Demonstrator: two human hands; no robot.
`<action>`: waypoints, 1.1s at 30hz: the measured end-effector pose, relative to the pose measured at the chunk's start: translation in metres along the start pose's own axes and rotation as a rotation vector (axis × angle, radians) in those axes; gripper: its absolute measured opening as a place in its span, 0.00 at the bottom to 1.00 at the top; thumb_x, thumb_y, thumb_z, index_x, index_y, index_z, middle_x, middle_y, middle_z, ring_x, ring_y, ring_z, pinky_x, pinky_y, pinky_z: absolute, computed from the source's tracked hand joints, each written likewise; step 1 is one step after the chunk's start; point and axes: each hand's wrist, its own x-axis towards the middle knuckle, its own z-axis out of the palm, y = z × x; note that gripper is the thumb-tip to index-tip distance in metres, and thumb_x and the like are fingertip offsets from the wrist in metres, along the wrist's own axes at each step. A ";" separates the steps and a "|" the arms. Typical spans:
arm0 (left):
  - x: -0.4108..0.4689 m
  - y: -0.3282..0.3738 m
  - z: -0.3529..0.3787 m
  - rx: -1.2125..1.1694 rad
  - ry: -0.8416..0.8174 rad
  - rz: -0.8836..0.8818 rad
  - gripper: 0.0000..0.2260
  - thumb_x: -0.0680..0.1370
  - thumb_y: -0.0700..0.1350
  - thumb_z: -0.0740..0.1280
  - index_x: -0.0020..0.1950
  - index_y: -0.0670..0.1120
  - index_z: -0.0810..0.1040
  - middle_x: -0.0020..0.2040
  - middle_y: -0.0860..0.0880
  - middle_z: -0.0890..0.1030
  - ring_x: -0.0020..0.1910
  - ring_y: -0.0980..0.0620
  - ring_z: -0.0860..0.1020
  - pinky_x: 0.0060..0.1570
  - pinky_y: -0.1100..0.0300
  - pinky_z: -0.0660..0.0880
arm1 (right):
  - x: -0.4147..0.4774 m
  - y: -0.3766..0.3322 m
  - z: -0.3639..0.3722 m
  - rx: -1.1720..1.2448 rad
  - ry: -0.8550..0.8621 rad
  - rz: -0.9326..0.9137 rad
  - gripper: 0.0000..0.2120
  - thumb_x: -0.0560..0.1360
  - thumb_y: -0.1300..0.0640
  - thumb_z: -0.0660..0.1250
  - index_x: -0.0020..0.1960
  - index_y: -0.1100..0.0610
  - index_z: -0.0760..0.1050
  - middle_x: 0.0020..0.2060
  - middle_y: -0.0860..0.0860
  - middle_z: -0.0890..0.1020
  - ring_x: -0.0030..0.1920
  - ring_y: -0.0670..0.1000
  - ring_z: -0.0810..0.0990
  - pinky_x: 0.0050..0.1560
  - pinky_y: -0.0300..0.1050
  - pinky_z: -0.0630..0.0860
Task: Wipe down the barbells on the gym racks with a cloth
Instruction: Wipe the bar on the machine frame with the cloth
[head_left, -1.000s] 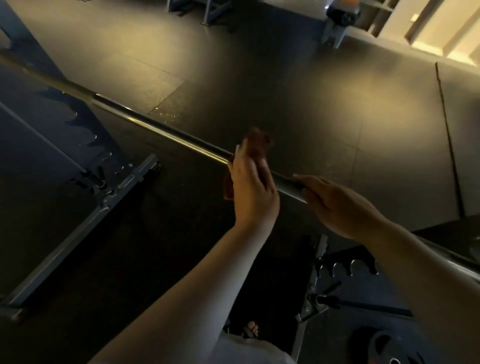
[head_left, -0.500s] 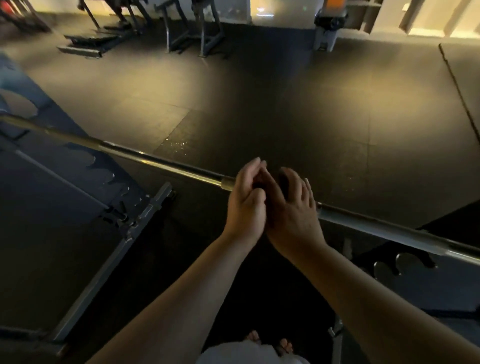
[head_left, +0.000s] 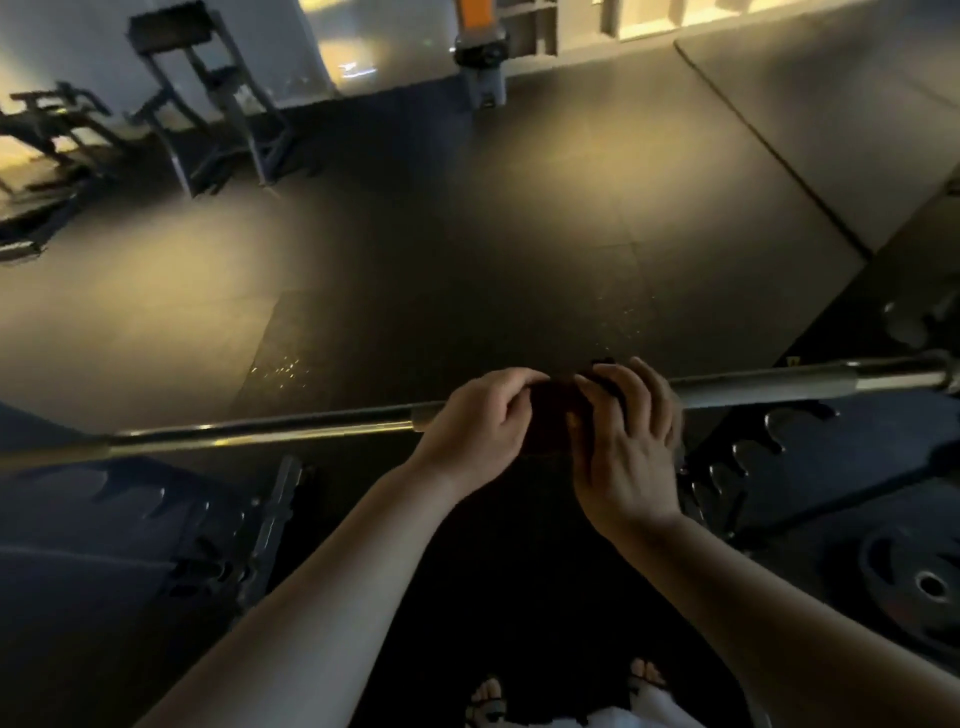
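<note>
A steel barbell (head_left: 270, 428) runs across the view from lower left to right, resting on the dark rack arms. A dark reddish-brown cloth (head_left: 550, 415) is draped over the bar's middle. My left hand (head_left: 478, 421) grips the cloth's left side with curled fingers. My right hand (head_left: 631, 426) holds its right side, fingers bent over the cloth and the bar. The bar under the cloth is hidden.
Notched rack arms stand at lower left (head_left: 171, 499) and lower right (head_left: 789, 447). A black weight plate (head_left: 919, 577) lies at the right. Gym machines (head_left: 208, 98) stand at the far left, an orange-and-grey machine (head_left: 480, 57) at the back. Black rubber floor stretches beyond the bar.
Both hands, pressed together half a second ago, have spread apart along the bar with the cloth stretched between them. The view has swung, so the bar lies more level.
</note>
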 end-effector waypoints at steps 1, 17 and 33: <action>0.000 -0.003 -0.002 0.021 -0.017 0.042 0.15 0.85 0.45 0.58 0.71 0.50 0.74 0.63 0.54 0.80 0.62 0.61 0.78 0.64 0.55 0.77 | -0.001 -0.017 0.006 0.037 0.030 0.024 0.19 0.82 0.52 0.58 0.70 0.56 0.69 0.69 0.57 0.69 0.75 0.64 0.61 0.74 0.70 0.62; 0.023 -0.022 -0.020 0.113 -0.287 0.338 0.19 0.87 0.45 0.54 0.79 0.47 0.66 0.75 0.48 0.71 0.74 0.56 0.68 0.73 0.61 0.66 | 0.009 -0.095 0.049 0.532 0.447 0.896 0.31 0.82 0.58 0.64 0.80 0.56 0.52 0.82 0.50 0.40 0.82 0.49 0.40 0.81 0.44 0.47; 0.056 0.017 0.011 0.037 -0.480 0.344 0.20 0.87 0.50 0.55 0.79 0.54 0.65 0.76 0.54 0.69 0.74 0.61 0.67 0.73 0.59 0.66 | 0.021 -0.069 0.047 0.973 0.702 0.969 0.34 0.86 0.53 0.58 0.84 0.49 0.41 0.71 0.42 0.64 0.67 0.34 0.69 0.68 0.31 0.69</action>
